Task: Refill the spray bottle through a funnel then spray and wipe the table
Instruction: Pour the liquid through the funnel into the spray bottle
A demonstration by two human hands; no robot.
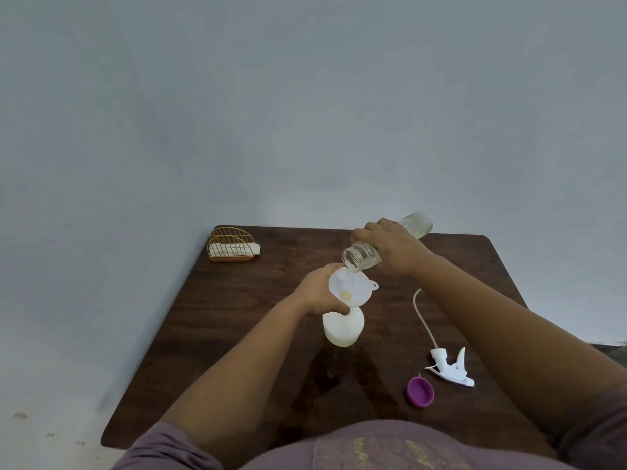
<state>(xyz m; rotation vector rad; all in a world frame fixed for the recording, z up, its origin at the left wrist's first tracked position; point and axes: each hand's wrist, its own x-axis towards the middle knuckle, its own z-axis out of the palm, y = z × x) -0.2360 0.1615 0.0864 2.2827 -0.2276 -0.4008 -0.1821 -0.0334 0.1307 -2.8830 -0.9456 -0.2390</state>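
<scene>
Over funnel (349, 290): right hand (390, 247) tilts clear bottle (373, 249); left hand (320, 290) grips spray bottle (342, 325) neck.

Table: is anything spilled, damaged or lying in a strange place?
Nothing stands out. The table shows no clear spill. The trigger sprayer head and purple cap lie loose beside the spray bottle, as a refill needs. The funnel sits in its neck.

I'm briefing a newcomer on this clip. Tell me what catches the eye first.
At the table's middle, the right hand tips a clear bottle over a white funnel set in the white spray bottle, which the left hand steadies. Near the right edge lie the removed trigger head and a purple cap.
</scene>
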